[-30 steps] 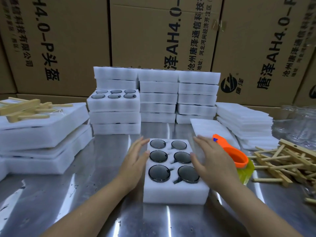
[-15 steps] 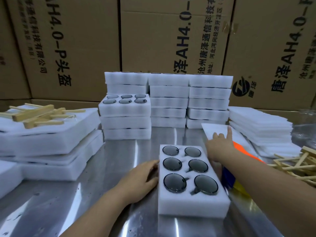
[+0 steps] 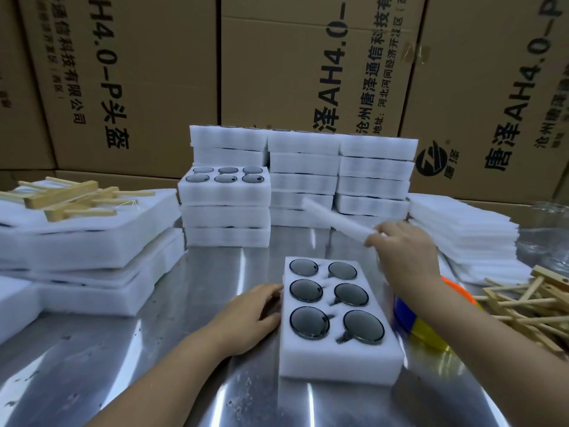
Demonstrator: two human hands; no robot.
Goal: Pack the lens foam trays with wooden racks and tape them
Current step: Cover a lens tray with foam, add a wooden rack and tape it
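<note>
My left hand [image 3: 249, 318] rests on the shiny metal worktop [image 3: 92, 349]. Its fingers [image 3: 266, 295] lie loose and open, and they touch the left side of the white foam tray [image 3: 335, 365]. The tray lies flat in the middle of the worktop, right in front of me. Six round dark lenses [image 3: 306, 291] sit in its holes, two in each row. My right hand [image 3: 406, 257] is up over the far right corner of the tray. Its fingers [image 3: 374, 240] are curled and pinch one end of a thin white foam sheet [image 3: 335, 218]. The sheet is off the worktop, tilted, and points away to the left; it looks blurry. Just right of the tray lies an orange, blue and yellow plastic thing [image 3: 412, 322], partly hidden by my arm. Further right is a pile of light wooden racks [image 3: 529, 306], near a stack of thin foam sheets [image 3: 462, 232]. More wooden racks [image 3: 70, 195] lie on big white foam pads [image 3: 92, 251] on the left. Stacks of foam trays [image 3: 308, 167] stand at the back, in front of brown cardboard boxes [image 3: 154, 72].
</note>
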